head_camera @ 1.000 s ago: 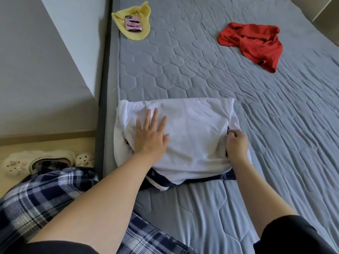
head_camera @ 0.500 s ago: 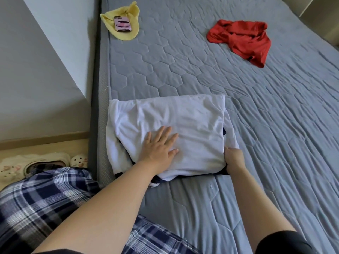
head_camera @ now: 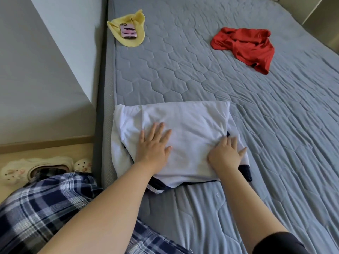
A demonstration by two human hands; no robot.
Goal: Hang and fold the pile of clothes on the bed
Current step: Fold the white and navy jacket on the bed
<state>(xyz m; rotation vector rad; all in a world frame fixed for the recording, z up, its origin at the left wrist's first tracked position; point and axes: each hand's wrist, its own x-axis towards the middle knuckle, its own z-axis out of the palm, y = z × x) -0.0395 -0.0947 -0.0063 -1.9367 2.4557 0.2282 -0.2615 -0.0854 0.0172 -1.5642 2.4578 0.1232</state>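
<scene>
White shirt (head_camera: 185, 129) folded on bed (head_camera: 256, 116), left hand (head_camera: 153, 145), right hand (head_camera: 226, 154) pressing flat

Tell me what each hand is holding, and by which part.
Nothing is held: the left hand and right hand press flat on the folded white shirt.

soft white cloth shirt (head_camera: 185, 129), quilted matt mattress (head_camera: 201, 74)

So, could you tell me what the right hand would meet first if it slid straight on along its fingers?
Beyond the right hand, only bare mattress past the white garment's edge; then probably the red garment, though the line is rough.
</scene>
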